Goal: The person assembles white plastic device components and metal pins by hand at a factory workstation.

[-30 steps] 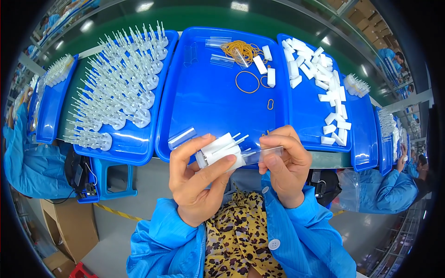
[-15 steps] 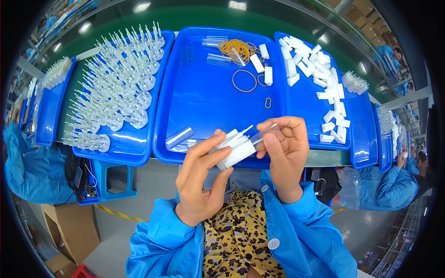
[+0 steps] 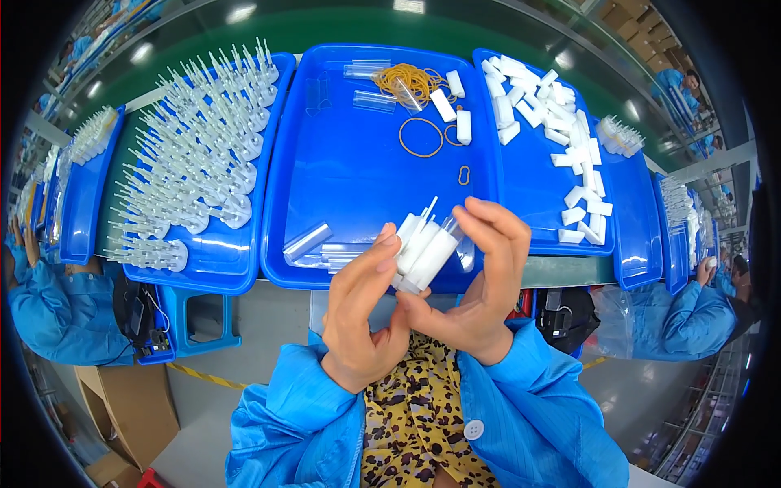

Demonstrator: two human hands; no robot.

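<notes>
Above my lap, in front of the middle tray, a bundle of white blocks [image 3: 429, 256] tilts up to the right, with a thin white rod standing out of its top. My left hand [image 3: 362, 313] is closed round the bundle's left side, fingers behind and thumb low. Against its right side sits a clear plastic tube [image 3: 452, 224], mostly hidden by the blocks and fingers. My right hand [image 3: 492, 281] spans the bundle, fingertips at the tube's upper end and thumb at the lower end. How the pieces join inside the grip is hidden.
The middle blue tray [image 3: 325, 179] holds yellow rubber bands [image 3: 407, 84], several clear tubes [image 3: 307, 241] and a few white blocks [image 3: 464, 128]. Many stemmed white pieces [image 3: 195, 146] fill the left tray. Loose white blocks [image 3: 582, 150] lie in the right tray. Co-workers in blue sit at both sides.
My right hand has brought the clear tube from beside the bundle up against it. Its thumb has moved down to the bundle's lower end, and the bundle has turned more upright.
</notes>
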